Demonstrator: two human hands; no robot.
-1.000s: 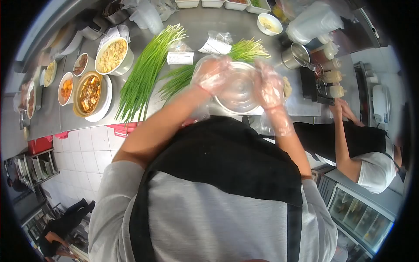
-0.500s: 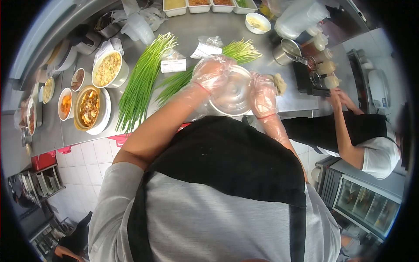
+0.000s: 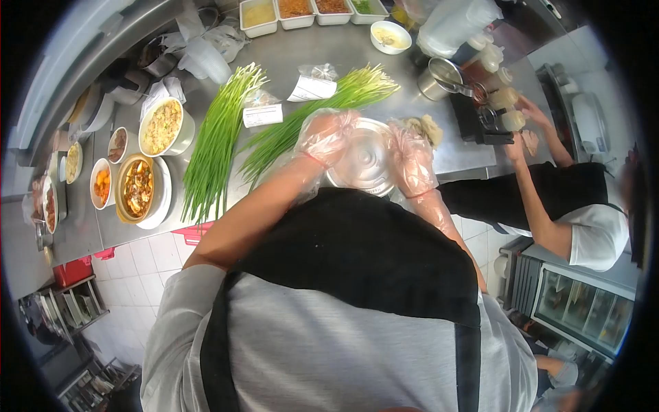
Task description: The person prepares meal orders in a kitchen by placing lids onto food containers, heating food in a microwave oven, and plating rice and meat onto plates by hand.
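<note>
A round container with a clear lid [image 3: 365,159] stands at the counter's front edge, close to my body. Wearing a loose clear plastic glove, my left hand [image 3: 331,136] is bent round the lid's left rim. On the right rim rests my right hand [image 3: 412,158], gloved the same way, its fingers curled at the edge. Two bunches of long green stalks [image 3: 220,141] lie on the left, one running behind my left hand. Paper slips with small plastic bags [image 3: 263,115] lie by them. A crumpled beige cloth [image 3: 427,129] sits just beyond my right hand.
Bowls of food, including a rice bowl [image 3: 161,128] and a brown bowl [image 3: 136,189], stand at the left. Food trays [image 3: 295,12] and a white bowl [image 3: 390,37] are at the back. A metal pot [image 3: 439,79] and a co-worker [image 3: 549,199] are on the right.
The view has shifted, so the counter items sit lower and further left. Both my hands remain at the lid's rim. The co-worker's hands have parted, one reaching towards the bottles.
</note>
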